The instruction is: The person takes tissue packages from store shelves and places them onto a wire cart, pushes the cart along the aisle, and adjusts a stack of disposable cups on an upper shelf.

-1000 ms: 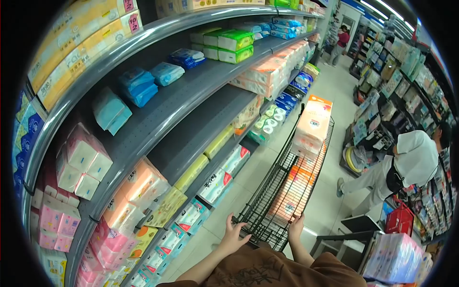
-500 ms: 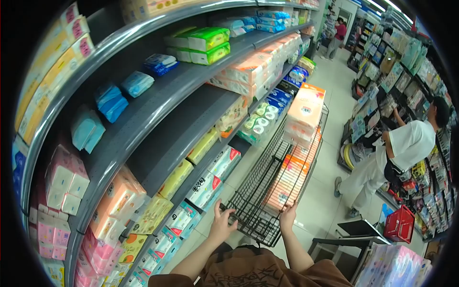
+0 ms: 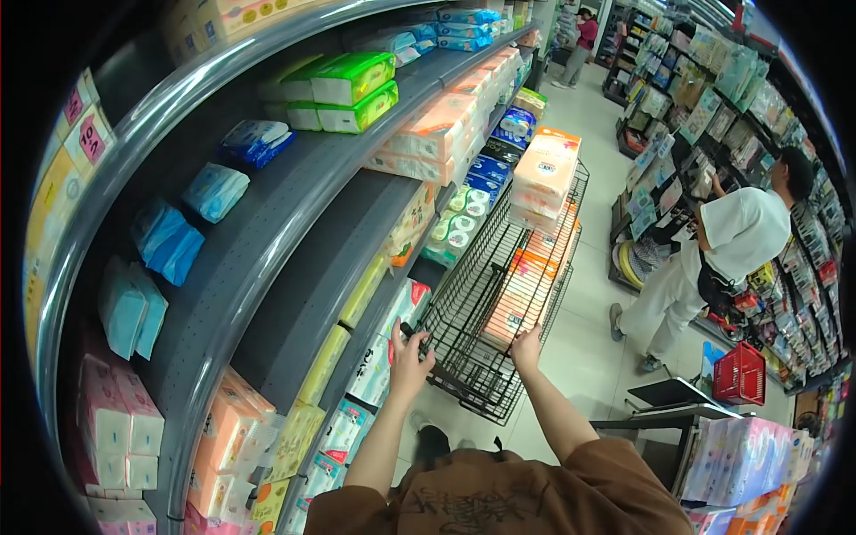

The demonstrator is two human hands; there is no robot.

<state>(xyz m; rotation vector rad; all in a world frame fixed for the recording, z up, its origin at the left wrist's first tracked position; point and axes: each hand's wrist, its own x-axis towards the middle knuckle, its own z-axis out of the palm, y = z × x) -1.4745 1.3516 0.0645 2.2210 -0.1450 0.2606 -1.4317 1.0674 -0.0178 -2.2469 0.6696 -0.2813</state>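
A black wire shopping cart (image 3: 464, 276) stands in front of me. At its near left corner is my left hand (image 3: 410, 358), fingers curled round a dark handle end with the thumb apart. My right hand (image 3: 526, 348) closes on the cart's near right rim. An orange and white tissue pack (image 3: 546, 169) sits high at the cart's far end. Lower down, beneath the wires, lies another orange tissue pack (image 3: 515, 308).
Shelves (image 3: 267, 232) of tissue and wipe packs run along the left. On the right, a person in white (image 3: 731, 241) faces a goods rack, near a red basket (image 3: 739, 374). Another person (image 3: 581, 43) stands far down the aisle. Wrapped packs (image 3: 740, 459) are stacked at lower right.
The cart and both hands appear higher and further left in the view. The shelves have shifted left. The person in white has lowered the head towards the rack. Both hands stay on the cart.
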